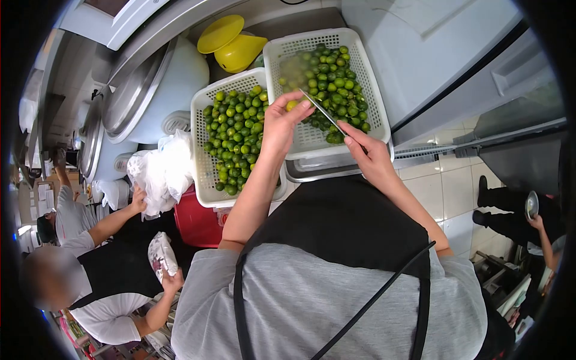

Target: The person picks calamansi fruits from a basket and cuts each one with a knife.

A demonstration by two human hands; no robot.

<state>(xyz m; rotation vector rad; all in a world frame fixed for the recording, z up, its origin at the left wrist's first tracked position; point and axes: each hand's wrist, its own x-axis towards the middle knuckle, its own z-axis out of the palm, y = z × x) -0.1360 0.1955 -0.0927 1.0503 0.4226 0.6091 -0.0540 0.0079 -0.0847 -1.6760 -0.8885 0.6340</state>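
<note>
My left hand (279,122) is closed, thumb and fingers pinching a small yellowish lime (291,105). In my right hand (371,157) is a thin knife (323,111), its blade slanting up and left so that its tip is close to the left fingertips. Whether the blade touches the lime I cannot tell. Both hands are over the near part of a white perforated basket (373,102), which holds many small green limes (339,84). A second white basket (198,150) of similar green limes (237,129) stands beside it, left of my left forearm.
A yellow plastic container (240,53) is behind the baskets. A metal tray (312,172) sits under the right basket. Large lidded pots (186,72) stand at left. Another person (114,252) holds a white plastic bag (165,174) and a packet (162,257). At right, someone holds a metal bowl (531,205).
</note>
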